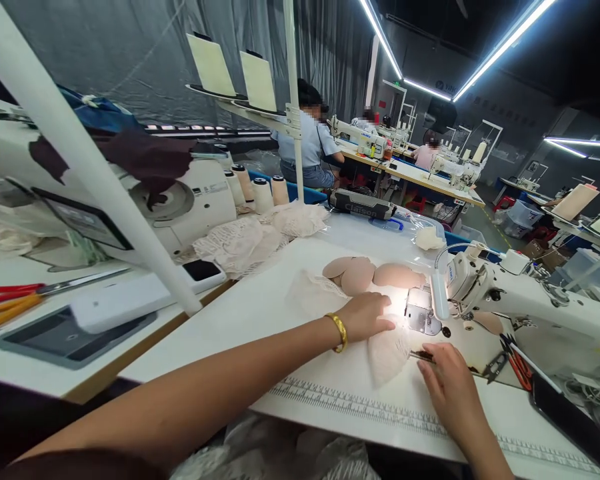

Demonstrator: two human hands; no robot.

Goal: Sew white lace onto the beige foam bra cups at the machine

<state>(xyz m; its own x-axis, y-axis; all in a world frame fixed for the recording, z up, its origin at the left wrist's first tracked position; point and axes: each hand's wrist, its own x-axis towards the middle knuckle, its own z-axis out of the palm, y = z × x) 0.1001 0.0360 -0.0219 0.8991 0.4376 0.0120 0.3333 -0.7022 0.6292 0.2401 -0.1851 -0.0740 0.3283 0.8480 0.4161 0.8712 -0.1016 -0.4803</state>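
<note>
My left hand [365, 317], a gold bracelet on its wrist, lies over pale lace fabric [390, 357] beside the sewing machine's lit metal plate [423, 317]. Its fingers are stretched out, thumb apart, pressing on the cloth. My right hand [450, 383] rests just in front of the plate. Its thumb and forefinger are apart, near a narrow dark strip [422, 356] at the machine bed's edge, with nothing clearly held. Beyond my left hand lie beige moulded cups [357, 275] joined to more lace [315, 293]. The sewing machine head [460, 277] partly hides the needle area.
Orange-handled scissors [520, 367], thread snips [496, 365] and a black phone-like slab [573, 420] lie at right. A printed ruler [360, 407] runs along the front edge. A white pole [95, 160] and another machine [205, 193] stand left. People sit at machines behind.
</note>
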